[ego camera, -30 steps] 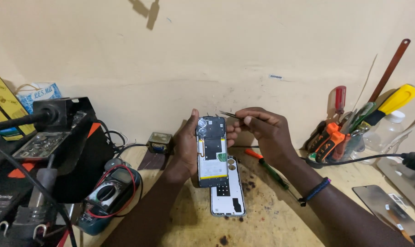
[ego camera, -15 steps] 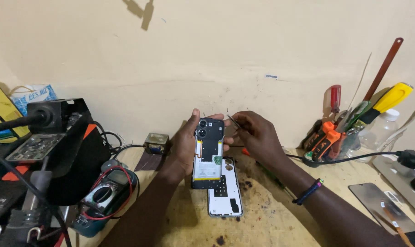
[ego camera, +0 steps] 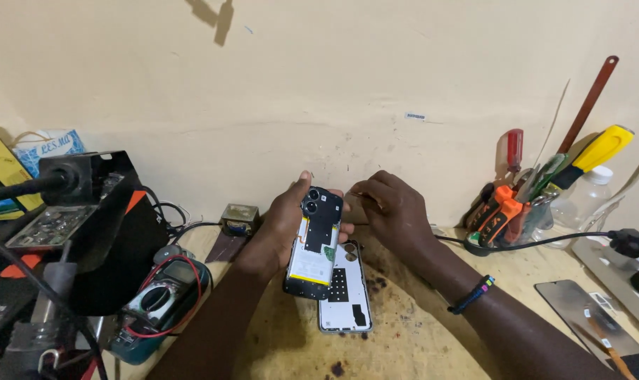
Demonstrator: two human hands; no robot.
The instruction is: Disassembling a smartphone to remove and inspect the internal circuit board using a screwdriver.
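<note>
My left hand (ego camera: 280, 232) grips the opened phone (ego camera: 314, 243) by its edges, fingers wrapped round the back, tilted upright above the wooden bench (ego camera: 418, 331) with its battery and boards facing me. Directly beneath the phone, flat on the bench, lies the detached back cover (ego camera: 345, 288), partly hidden by it. My right hand (ego camera: 393, 211) sits just right of the phone's top corner, fingertips pinched together on something thin; I cannot tell what. Left of the phone: a multimeter (ego camera: 157, 299) with red and black leads. Well to the phone's right: a cluster of screwdrivers and pliers (ego camera: 516, 204) against the wall, and a black cable (ego camera: 544, 243) crossing the bench. Risk, as I judge it: the one-handed hold is on the edges only, so a push from the right hand could twist the phone loose onto the cover below; a slip near the exposed board could scratch or short it.
</note>
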